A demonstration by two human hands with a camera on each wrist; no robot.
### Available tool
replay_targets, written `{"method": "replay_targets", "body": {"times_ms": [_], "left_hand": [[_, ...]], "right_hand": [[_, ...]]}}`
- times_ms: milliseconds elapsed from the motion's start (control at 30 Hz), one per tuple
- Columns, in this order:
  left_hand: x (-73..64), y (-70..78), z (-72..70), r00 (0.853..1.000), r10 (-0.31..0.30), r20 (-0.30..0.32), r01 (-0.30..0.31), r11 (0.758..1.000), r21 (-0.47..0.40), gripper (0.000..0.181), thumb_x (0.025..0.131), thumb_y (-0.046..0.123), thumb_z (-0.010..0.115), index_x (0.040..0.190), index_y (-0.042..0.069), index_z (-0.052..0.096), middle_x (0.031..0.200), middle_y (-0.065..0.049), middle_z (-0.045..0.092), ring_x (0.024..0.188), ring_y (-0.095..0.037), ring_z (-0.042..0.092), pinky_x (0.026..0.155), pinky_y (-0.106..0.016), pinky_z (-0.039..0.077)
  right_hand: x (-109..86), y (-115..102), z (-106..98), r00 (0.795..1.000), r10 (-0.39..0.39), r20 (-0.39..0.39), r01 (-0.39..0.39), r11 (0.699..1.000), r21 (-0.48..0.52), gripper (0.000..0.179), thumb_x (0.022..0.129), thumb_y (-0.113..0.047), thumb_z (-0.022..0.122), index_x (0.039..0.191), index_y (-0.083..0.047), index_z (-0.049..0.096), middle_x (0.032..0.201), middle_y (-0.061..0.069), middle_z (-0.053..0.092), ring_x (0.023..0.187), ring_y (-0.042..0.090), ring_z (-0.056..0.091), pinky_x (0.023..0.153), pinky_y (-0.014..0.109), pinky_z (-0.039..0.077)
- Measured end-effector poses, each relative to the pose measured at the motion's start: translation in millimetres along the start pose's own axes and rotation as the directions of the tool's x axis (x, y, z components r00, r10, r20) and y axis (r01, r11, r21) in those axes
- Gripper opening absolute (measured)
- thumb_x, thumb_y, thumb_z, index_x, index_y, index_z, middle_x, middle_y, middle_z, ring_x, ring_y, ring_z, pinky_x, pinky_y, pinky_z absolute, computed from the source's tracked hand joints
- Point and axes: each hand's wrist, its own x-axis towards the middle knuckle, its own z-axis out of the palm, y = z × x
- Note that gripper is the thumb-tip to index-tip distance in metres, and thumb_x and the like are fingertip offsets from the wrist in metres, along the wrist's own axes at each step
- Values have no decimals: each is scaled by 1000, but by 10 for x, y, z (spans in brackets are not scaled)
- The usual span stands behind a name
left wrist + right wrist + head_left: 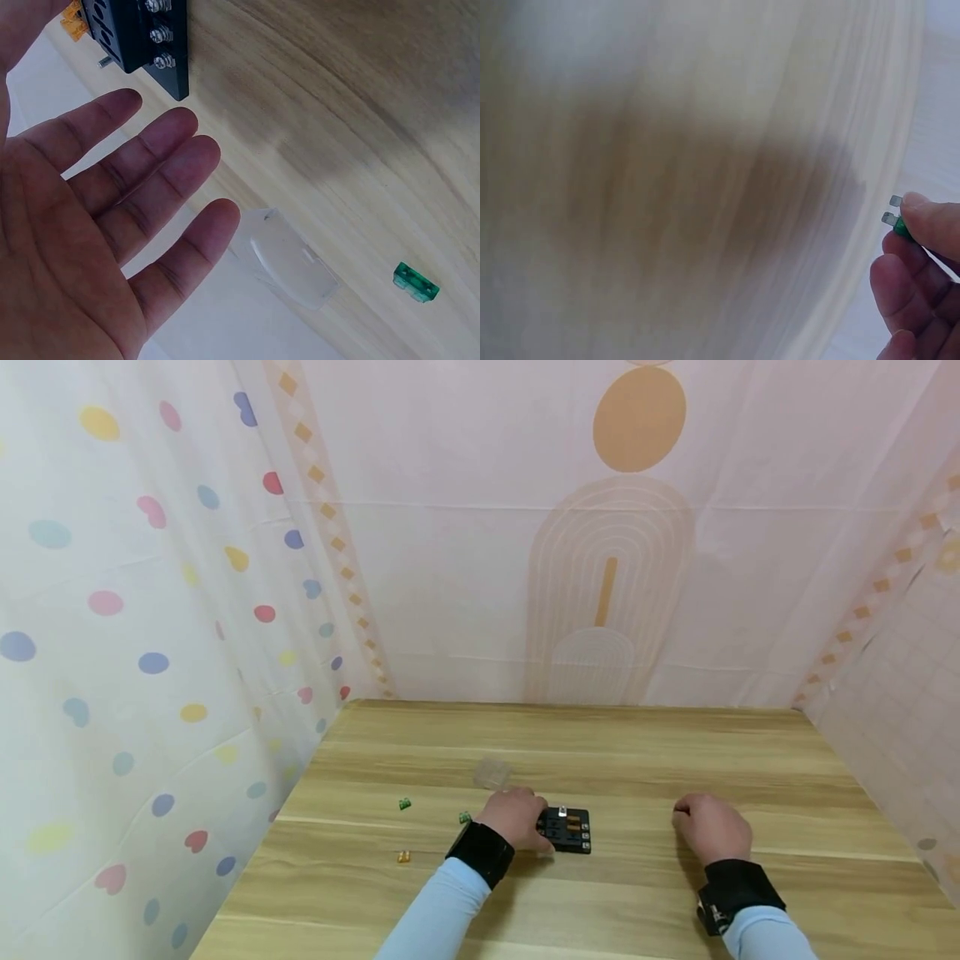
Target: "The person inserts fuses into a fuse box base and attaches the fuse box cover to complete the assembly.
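Observation:
A black fuse block with orange blade fuses seated in it and metal screw terminals lies on the table. My left hand is at the block's left end; in the left wrist view its fingers are spread and straight beside the fuse block, and whether the thumb touches it I cannot tell. My right hand is over the table to the right of the block. Between thumb and finger, the right hand pinches a green blade fuse whose two metal prongs point outward.
Behind the left hand lies a clear plastic cover. Loose on the left side are one green fuse, another green fuse and an orange fuse. Patterned curtains border the wooden table.

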Motion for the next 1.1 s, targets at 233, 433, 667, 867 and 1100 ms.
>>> {"method": "replay_targets", "body": {"times_ms": [233, 433, 667, 867, 1100], "left_hand": [[-1, 6, 5, 1000, -5, -2, 5, 1000, 1, 62, 69, 53, 86, 117, 16, 71, 104, -1, 69, 93, -16, 62, 80, -35, 52], [4, 11, 7, 1000, -7, 2, 7, 1000, 10, 64, 70, 55, 85, 118, 14, 71, 107, -2, 69, 96, -18, 63, 81, -36, 53], [21, 33, 25, 1000, 1, -12, -1, 1000, 30, 61, 70, 54, 86, 113, 14, 72, 101, 0, 69, 90, -16, 63, 78, -34, 53], [41, 40, 46, 1000, 2, -23, -1, 999, 37, 57, 69, 54, 86, 107, 14, 73, 95, 1, 67, 83, -14, 61, 73, -33, 52], [54, 38, 61, 1000, 4, -26, -3, 999, 37, 54, 68, 53, 87, 103, 15, 73, 90, 3, 65, 77, -12, 58, 70, -31, 50]], "right_hand": [[-14, -67, 54, 999, -26, -27, 26, 1000, 16, 11, 85, -8, 65, 88, -7, 76, 88, 12, 72, 75, 27, 64, 62, 46, 49], [-41, -155, 100, 1000, -13, 4, 13, 1000, 10, 8, 86, -8, 69, 89, -6, 76, 88, 11, 72, 75, 25, 64, 63, 46, 51], [-54, -218, 126, 999, -17, 37, 18, 1000, -6, 6, 86, -8, 71, 89, -7, 76, 88, 10, 72, 75, 24, 64, 64, 46, 50], [-62, -258, 129, 998, -35, 43, 35, 999, 0, 5, 86, -8, 72, 89, -9, 76, 89, 9, 72, 78, 24, 65, 65, 46, 50], [-73, -324, 132, 997, -59, 47, 58, 998, 16, 4, 85, -9, 73, 88, -10, 76, 87, 6, 71, 77, 22, 64, 64, 44, 50]]}}
